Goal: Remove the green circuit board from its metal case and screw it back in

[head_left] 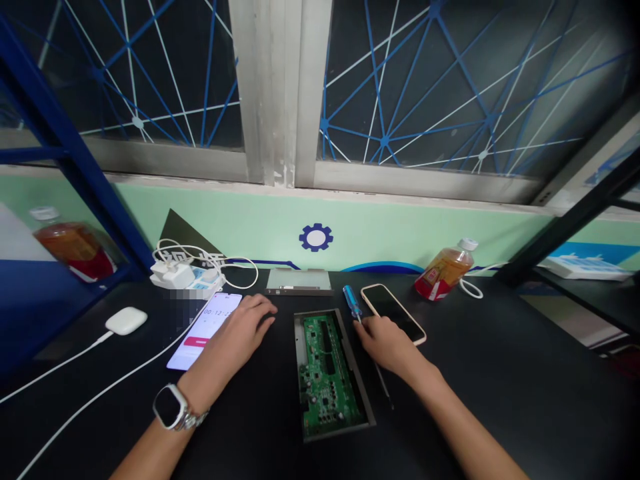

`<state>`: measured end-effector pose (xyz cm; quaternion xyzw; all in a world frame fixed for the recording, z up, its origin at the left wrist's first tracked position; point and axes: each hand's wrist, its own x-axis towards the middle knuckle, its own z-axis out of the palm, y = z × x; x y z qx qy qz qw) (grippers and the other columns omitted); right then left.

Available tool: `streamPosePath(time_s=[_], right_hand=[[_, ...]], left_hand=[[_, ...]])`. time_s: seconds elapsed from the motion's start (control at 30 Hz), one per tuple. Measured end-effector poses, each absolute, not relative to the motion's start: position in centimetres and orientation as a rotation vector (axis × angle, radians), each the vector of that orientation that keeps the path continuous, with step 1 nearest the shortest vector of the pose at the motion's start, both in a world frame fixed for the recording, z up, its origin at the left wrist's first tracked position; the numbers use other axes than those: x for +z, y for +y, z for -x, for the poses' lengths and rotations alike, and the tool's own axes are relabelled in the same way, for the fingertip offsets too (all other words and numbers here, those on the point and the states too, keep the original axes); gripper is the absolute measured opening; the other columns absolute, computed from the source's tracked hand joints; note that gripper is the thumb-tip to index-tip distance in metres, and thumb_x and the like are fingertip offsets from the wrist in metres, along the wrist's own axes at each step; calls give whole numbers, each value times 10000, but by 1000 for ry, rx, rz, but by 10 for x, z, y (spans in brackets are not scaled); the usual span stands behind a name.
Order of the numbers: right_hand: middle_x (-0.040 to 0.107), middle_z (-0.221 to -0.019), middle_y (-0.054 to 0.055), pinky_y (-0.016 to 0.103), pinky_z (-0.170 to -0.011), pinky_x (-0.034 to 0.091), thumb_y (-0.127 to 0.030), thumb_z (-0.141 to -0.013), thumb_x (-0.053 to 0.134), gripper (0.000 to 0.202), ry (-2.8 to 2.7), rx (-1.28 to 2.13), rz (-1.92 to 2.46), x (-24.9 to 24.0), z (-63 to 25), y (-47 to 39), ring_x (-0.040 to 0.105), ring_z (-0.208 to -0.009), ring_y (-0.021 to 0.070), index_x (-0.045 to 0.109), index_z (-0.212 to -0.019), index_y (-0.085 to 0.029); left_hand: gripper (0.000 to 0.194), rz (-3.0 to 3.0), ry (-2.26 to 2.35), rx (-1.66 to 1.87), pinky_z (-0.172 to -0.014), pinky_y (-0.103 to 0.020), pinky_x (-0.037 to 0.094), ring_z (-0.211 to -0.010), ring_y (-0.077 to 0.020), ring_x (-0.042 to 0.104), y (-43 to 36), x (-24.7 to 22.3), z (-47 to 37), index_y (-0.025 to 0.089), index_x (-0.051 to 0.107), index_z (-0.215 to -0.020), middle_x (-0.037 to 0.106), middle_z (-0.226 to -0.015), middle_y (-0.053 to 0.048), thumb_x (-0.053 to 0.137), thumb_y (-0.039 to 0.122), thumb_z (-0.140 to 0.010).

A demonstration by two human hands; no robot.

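My left hand [243, 333] rests on the black table with its fingers loosely bent and apart, holding nothing. Its wrist side covers part of a lit phone [220, 310] showing a running timer. My right hand [385, 340] has its fingertips closed on the shaft of a blue-handled screwdriver [352, 302], which lies slantwise with its tip toward me. Between my hands sits a shallow metal case [371, 415] with a green circuit board [325, 393] exposed inside. Behind it, a flat metal cover [299, 280] stands near the wall.
A second phone [393, 310] lies just right of the screwdriver. Bottles of amber drink stand at right [445, 270] and far left [75, 247]. White cables run from a power strip [200, 281] past a white earbud case [127, 321]. Shelf frames flank both sides.
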<state>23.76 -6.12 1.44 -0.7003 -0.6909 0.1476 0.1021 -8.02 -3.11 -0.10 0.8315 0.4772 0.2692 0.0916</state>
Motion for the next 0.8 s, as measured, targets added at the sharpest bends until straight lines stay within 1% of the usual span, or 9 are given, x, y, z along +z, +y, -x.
streamPosePath(time_s=[0.13, 0.23, 0.37, 0.43, 0.5, 0.57, 0.63, 0.7, 0.8], right_hand=[[728, -827, 153, 329, -622, 415, -402, -976, 414, 394, -2161, 274, 2231, 14, -229, -67, 709, -779, 298, 686, -805, -173], [736, -864, 159, 356, -654, 436, -403, -980, 399, 396, -2217, 168, 2234, 13, -226, -68, 716, -811, 321, 696, -838, -183], [726, -811, 116, 332, -616, 406, -445, -959, 437, 346, -2180, 102, 2240, 17, -226, -69, 704, -764, 303, 664, -861, -203], [702, -769, 81, 311, -585, 376, -468, -945, 464, 317, -2126, 50, 2200, 22, -221, -72, 682, -714, 270, 636, -872, -212], [677, -802, 65, 304, -579, 363, -467, -951, 459, 309, -2143, -26, 2058, 26, -211, -79, 653, -726, 238, 616, -848, -221], [654, -907, 84, 312, -630, 387, -470, -944, 472, 321, -2255, -81, 1841, 25, -197, -88, 624, -840, 242, 612, -795, -223], [632, -999, 123, 361, -752, 412, -485, -899, 537, 301, -2330, -135, 1731, 21, -182, -96, 581, -960, 290, 641, -821, -213], [621, -997, 140, 421, -835, 392, -406, -897, 540, 248, -2367, -184, 1726, 16, -171, -100, 555, -983, 315, 660, -845, -195], [618, -949, 139, 449, -860, 364, -309, -902, 511, 221, -2381, -194, 1765, 10, -164, -99, 546, -965, 315, 672, -835, -173]], left_hand=[[198, -2469, 1199, 865, -896, -349, 480, -1011, -214, 604, -28, 10, 45, 217, 660, -1063, 644, -1050, -59, 500, 235, -948], [186, -2383, 1121, 894, -877, -351, 481, -960, -206, 625, -18, 1, 22, 210, 681, -1037, 667, -1018, -58, 531, 234, -929], [171, -2150, 1115, 925, -694, -298, 490, -743, -177, 636, -8, -14, 6, 196, 711, -876, 699, -832, -40, 558, 263, -905], [174, -2044, 1139, 975, -676, -294, 490, -720, -176, 642, -6, -19, 5, 193, 722, -861, 716, -813, -42, 574, 281, -892], [173, -1989, 1173, 1021, -681, -300, 494, -728, -185, 650, -5, -21, 6, 195, 732, -858, 731, -821, -45, 590, 291, -878], [173, -1957, 1210, 1046, -685, -307, 499, -731, -192, 654, -4, -22, 7, 195, 742, -853, 740, -827, -48, 603, 297, -866], [174, -1936, 1233, 1064, -702, -314, 502, -744, -199, 657, -2, -24, 8, 197, 752, -857, 747, -838, -50, 611, 300, -860], [177, -1930, 1243, 1074, -722, -319, 502, -762, -203, 661, 0, -27, 8, 200, 761, -863, 752, -852, -50, 617, 303, -858], [185, -1927, 1260, 1075, -728, -323, 503, -764, -206, 665, 0, -28, 7, 201, 765, -871, 758, -859, -47, 621, 316, -858]])
